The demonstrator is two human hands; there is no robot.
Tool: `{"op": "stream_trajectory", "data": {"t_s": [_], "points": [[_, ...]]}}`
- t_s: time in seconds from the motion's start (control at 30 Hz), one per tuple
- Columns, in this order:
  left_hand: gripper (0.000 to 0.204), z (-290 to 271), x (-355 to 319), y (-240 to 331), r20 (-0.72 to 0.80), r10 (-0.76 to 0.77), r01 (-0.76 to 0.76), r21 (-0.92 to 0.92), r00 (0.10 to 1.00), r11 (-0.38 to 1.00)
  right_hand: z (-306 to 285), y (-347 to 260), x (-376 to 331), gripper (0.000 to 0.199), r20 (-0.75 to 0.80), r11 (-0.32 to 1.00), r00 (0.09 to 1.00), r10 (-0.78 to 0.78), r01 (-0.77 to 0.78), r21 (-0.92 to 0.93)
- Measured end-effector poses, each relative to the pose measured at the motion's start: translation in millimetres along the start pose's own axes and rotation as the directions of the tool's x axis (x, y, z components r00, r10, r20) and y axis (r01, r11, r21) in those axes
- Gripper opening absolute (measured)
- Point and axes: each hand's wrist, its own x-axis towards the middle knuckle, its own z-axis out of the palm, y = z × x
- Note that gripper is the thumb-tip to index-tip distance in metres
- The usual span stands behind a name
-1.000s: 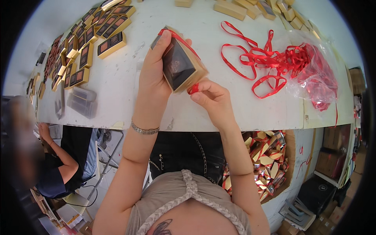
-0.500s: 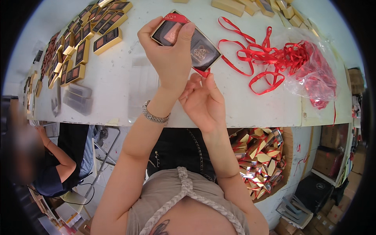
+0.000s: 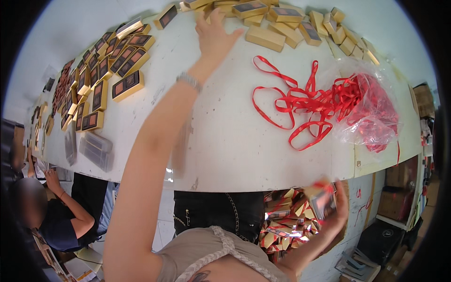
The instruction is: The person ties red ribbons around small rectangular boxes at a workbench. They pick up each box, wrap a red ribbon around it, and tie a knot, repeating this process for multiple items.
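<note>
My left hand (image 3: 215,35) reaches to the far side of the table, its fingers spread and its thumb stretched out to the right. Its fingertips are at the near edge of a pile of gold boxes (image 3: 265,38); whether they touch one I cannot tell. At the table's front edge on the right, my right hand (image 3: 342,207) holds a small gold chocolate box (image 3: 323,202) with a clear front and a red ribbon. That box is smeared by motion. Below it stands a large carton (image 3: 346,230) full of ribboned gold boxes.
Red ribbon loops (image 3: 305,101) spill from a clear plastic bag (image 3: 376,113) on the right. More gold boxes with dark window fronts (image 3: 128,86) lie at the left, beside clear plastic trays (image 3: 96,151). A co-worker's arm (image 3: 70,202) is at the lower left.
My hands have parted. The left has let go of the box and moved to the far boxes; the right has carried the ribboned box down right, over the carton. The view has shifted.
</note>
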Motion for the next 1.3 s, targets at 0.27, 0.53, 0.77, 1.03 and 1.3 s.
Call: {"op": "stream_trajectory", "data": {"t_s": [0.27,0.53,0.77,1.03,1.3], "points": [[0.051,-11.5,9.1,-46.2,0.758,-0.19,0.705,-0.651,0.624,-0.281,-68.9,6.0,-8.1,0.03,-0.349,0.713,0.652,-0.673,0.447,-0.54],[0.05,-153.2,-132.9,9.2,0.913,0.224,0.858,-0.205,0.341,-0.47,157.9,-2.7,10.5,0.044,0.604,0.852,0.665,-0.439,0.521,0.046],[0.069,-192.0,-183.6,12.7,0.91,0.057,0.711,-0.359,0.411,0.605,174.0,17.2,-7.3,0.048,0.869,0.837,0.467,-0.167,0.532,-0.125],[0.063,-176.4,-223.1,38.1,0.862,-0.105,0.866,-0.483,0.497,0.131,174.8,22.7,36.2,0.028,0.65,-0.1,0.302,-0.697,0.857,-0.505],[0.033,-160.8,-207.6,35.5,0.848,-0.264,0.858,-0.501,0.461,-0.113,188.3,20.1,31.0,0.019,0.849,-0.093,0.435,-0.299,0.872,-0.48]]}}
